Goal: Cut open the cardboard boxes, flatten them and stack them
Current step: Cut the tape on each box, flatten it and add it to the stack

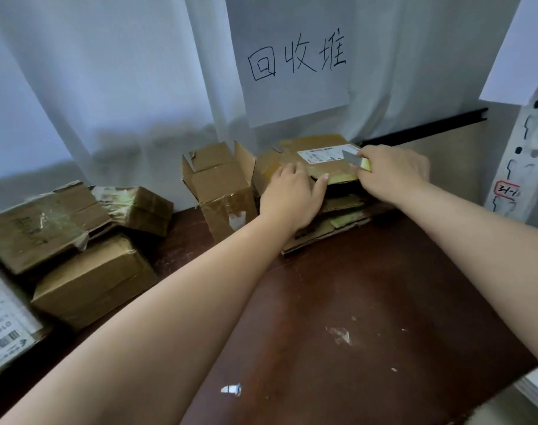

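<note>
White curtain (108,87) hangs across the back of the scene, with a paper sign (292,56) carrying handwritten characters fixed to it above the far right of a dark brown surface (369,302). Along the left edge of that surface sit the boxes not yet dealt with: a taped pile of closed boxes (77,240), three or four of them leaning on one another, and further back an opened box (221,185) standing upright with its flaps raised. Below the sign lies the stack of flattened boxes (329,222), several layers deep, and on top of it the flattened box (310,157) now being set down, its shipping label facing up. The left hand (289,200) lies on the near edge of this top piece, fingers straight and together, thumb spread out along the edge, pressing it down. The right hand (393,173) is at the piece's right end, fingers curled around a small cutter (355,159) whose grey blade points left over the label; whether those fingers also pinch the cardboard cannot be made out. The step in hand looks like stacking: one more flattened box is being seated on the pile. Next, I judge, the top piece needs squaring with the layers beneath, then the upright opened box should be cut along its tape and collapsed, with the blade kept clear of the left hand.
</note>
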### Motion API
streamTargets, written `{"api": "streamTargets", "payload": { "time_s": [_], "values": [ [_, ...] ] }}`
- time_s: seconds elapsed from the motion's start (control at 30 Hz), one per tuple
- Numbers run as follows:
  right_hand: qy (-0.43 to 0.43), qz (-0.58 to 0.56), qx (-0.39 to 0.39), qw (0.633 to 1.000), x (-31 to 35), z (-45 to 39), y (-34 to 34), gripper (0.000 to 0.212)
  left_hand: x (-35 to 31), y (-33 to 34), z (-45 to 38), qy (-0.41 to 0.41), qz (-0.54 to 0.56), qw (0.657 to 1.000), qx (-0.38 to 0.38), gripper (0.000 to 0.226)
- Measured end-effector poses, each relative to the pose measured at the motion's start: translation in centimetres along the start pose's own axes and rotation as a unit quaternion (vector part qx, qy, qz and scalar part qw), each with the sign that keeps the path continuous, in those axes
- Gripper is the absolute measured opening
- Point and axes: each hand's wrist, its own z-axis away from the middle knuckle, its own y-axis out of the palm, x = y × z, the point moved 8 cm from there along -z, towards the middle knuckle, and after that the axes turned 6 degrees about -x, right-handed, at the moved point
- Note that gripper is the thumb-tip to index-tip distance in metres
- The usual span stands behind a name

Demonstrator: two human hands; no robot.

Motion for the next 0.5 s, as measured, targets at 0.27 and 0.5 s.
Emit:
{"api": "streamTargets", "payload": {
  "time_s": [0.27,0.5],
  "values": [
    [-0.051,-0.042,-0.052,0.996,5.5,2.3,-4.5,0.032,2.3,-5.8,5.7,0.046,-0.021,0.998,-0.03,0.049],
    [-0.107,-0.045,-0.018,0.993,13.6,6.3,-4.8,0.01,11.3,-10.8,13.9,0.025,-0.074,0.997,-0.01,0.044]
  ]
}}
